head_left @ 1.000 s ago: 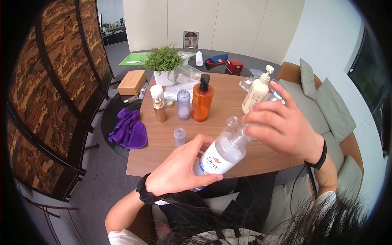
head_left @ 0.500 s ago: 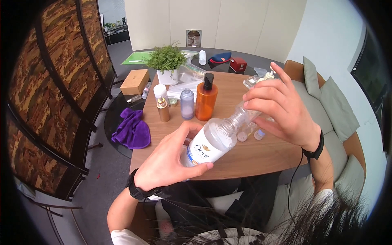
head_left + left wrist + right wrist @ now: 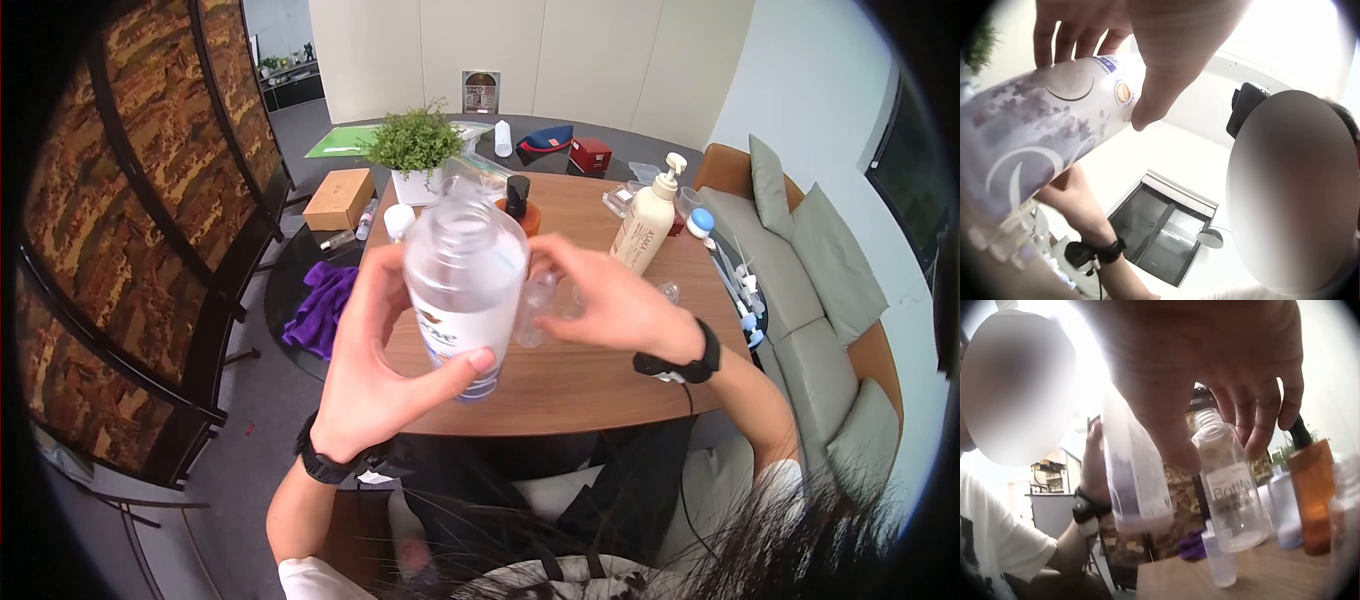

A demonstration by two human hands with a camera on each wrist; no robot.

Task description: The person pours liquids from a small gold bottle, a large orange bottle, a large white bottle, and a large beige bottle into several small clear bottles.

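My left hand [image 3: 365, 375] wraps round a large Dove bottle [image 3: 462, 325], thumb across its front label. The bottle stands nearly upright with its threaded neck uncapped. In the left wrist view its purple flower print shows. To its right, my right hand [image 3: 615, 305] holds a small clear bottle [image 3: 1235, 500] marked "Bottle", thumb on one side and fingers on the other. That bottle has a bare threaded neck and looks raised off the table. Behind it in the right wrist view stand a small frosted bottle [image 3: 1221, 562], a lavender bottle [image 3: 1285, 515] and an orange pump bottle [image 3: 1313, 500].
A cream pump bottle [image 3: 645, 225] stands on the wooden table [image 3: 560, 395] beyond my right hand. A potted plant [image 3: 415, 140], a cardboard box [image 3: 340, 200] and a red box [image 3: 591, 153] sit farther back. A purple cloth [image 3: 318, 312] lies at the left.
The Dove bottle has come from a rightward tilt to nearly upright and shifted left in my left hand. My right hand has left its neck area and moved down and left, round the clear bottle.
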